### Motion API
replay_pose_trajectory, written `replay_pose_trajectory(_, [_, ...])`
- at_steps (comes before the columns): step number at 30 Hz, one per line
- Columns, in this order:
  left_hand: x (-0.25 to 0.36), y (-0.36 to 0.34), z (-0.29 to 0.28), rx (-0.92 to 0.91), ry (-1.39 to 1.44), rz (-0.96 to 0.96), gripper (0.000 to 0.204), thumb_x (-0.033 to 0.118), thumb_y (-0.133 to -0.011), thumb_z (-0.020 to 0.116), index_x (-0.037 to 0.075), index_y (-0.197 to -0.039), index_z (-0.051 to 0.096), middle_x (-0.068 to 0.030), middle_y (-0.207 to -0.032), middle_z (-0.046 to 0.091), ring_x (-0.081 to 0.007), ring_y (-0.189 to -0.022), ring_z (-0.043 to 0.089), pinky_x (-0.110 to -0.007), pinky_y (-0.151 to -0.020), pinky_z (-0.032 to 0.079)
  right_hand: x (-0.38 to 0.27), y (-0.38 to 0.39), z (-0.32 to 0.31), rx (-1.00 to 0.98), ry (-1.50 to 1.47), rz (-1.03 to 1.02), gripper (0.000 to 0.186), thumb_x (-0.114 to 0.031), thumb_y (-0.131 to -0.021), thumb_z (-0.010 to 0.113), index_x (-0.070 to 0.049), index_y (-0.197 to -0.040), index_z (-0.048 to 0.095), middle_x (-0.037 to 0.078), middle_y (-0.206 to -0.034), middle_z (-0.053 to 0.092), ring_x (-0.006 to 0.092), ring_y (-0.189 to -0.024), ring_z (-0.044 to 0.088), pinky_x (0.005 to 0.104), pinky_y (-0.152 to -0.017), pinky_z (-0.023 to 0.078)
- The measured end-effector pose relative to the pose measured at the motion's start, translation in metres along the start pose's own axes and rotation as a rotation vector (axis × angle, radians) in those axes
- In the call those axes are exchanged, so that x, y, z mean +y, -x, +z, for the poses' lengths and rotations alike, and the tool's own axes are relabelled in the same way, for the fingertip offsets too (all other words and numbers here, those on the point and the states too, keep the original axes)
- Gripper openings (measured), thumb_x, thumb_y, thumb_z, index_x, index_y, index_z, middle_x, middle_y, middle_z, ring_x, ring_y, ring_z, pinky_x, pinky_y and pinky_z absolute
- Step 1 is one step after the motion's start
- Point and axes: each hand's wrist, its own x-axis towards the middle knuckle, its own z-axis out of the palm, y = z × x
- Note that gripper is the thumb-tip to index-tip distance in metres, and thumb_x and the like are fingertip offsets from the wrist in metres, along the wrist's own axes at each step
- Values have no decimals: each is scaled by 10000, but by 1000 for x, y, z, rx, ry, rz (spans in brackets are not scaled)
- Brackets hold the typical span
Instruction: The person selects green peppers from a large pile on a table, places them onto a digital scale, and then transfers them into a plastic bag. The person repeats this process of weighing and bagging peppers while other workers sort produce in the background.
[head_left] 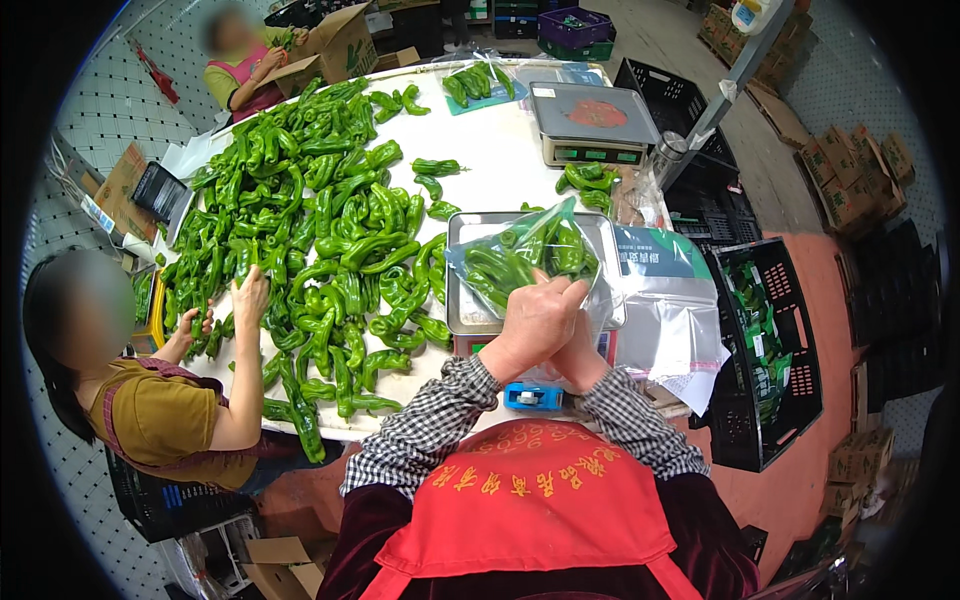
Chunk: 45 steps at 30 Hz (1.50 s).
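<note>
Both hands are at the clear plastic bag of green peppers, over the steel tray of a weighing scale near the bench's near edge, right of its middle. The left hand is closed around the gathered near end of the bag, knuckles up. The right hand crosses in just below and behind it, against the same end; its fingers are mostly hidden, so how tightly they close cannot be told. The filled part of the bag lies beyond the left hand's grip, toward the bench's far edge, peppers bunched across the tray and the bag's teal edge pointing away.

Just below the hands, by the near edge, is a blue tape dispenser. Right of the scale, flat printed plastic bags lie along the bench's right edge. A second scale stands near the far right corner, with a few loose peppers just on its near side. The big heap of green peppers covers the bench from its left edge toward the middle; at that edge a co-worker's hands are among them.
</note>
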Motion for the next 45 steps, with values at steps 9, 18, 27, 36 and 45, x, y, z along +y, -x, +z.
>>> replay_pose_trajectory(9, [3, 16, -20, -58, -86, 20, 402, 85, -822, 637, 100, -1224, 661, -90, -1002, 617, -261, -961, 648, -397, -809, 515, -6, -45, 46, 52, -73, -224, 760, -423, -988, 642, -75, -1594, 343, 133, -1528, 467, 265, -1361, 485, 398, -1147, 383])
replay_pose_trajectory(18, [-23, 108, -13, 28, -169, -277, 692, 21, -811, 656, 116, -1482, 517, -215, -1367, 494, -408, -1267, 496, -520, -1086, 393, 20, 64, -49, 114, 423, -30, 528, -86, -901, 696, -32, -1409, 560, 272, -1513, 455, 421, -1324, 523, 460, -1057, 467])
replay_pose_trajectory(27, [-23, 144, -8, -20, 302, -762, 828, 20, -901, 683, 47, -1612, 260, -114, -780, 633, -274, -681, 631, -397, -634, 497, 29, 89, -81, 441, 534, 12, 684, -114, -777, 836, -23, -1384, 534, 221, -1231, 556, 387, -1091, 549, 468, -951, 460])
replay_pose_trajectory(36, [-47, 104, -37, 35, 325, -673, 523, -53, -964, 481, 36, -1476, 420, -69, -735, 596, -146, -590, 512, -297, -528, 411, 67, 11, -98, 249, 59, 229, 322, -86, -1008, 540, -55, -1292, 688, 46, -643, 625, 187, -549, 615, 330, -541, 491])
replay_pose_trajectory(45, [14, 16, -174, 236, 958, -751, 209, 8, -1000, 459, -43, -1092, 640, -5, -662, 611, -38, -458, 483, -192, -429, 360, -85, 27, -183, 216, -745, 84, 312, -79, -1053, 487, 48, -1270, 671, 18, -731, 642, 44, -589, 515, 214, -545, 417])
